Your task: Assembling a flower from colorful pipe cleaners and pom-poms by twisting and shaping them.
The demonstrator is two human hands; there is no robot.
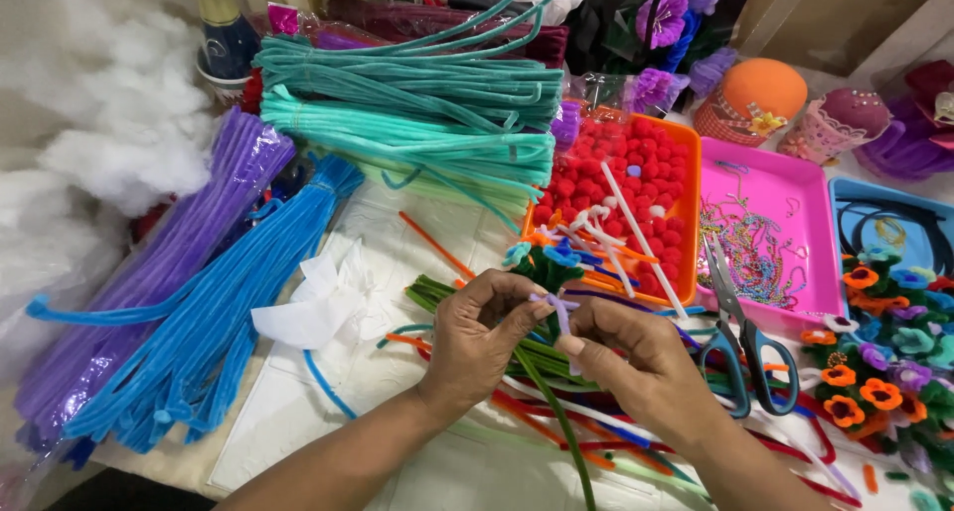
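The counter (298,412) is crowded with craft supplies, laid out so everything sits within reach of the person working at its near edge. Largest are the bundles of fuzzy pipe cleaners fanned across the left and far side: a purple bundle (169,262), a blue bundle (238,302) beside it, and teal and mint bundles (417,103) stacked behind. White stuffing (109,123) is heaped at the far left.

To the right, trays keep small parts sorted: an orange tray (686,223) full of red pom-poms, a pink tray (795,243) of fine chains just beside it, then a blue tray (884,218). Finished little flowers (884,352) in orange, purple and teal gather at the right edge. Scissors (740,337) with blue handles rest across the pink tray's near rim, close by the right hand. Loose stems in green, red and white lie scattered under the hands.

In the near centre, the left hand (477,337) pinches a green stem (556,412) upright, fingers closed narrowly around it just below its top. The right hand (636,357) closes finger and thumb on a small lilac pipe-cleaner piece (558,304), held against the stem's top. The two hands nearly touch, apparently to steady the small work.
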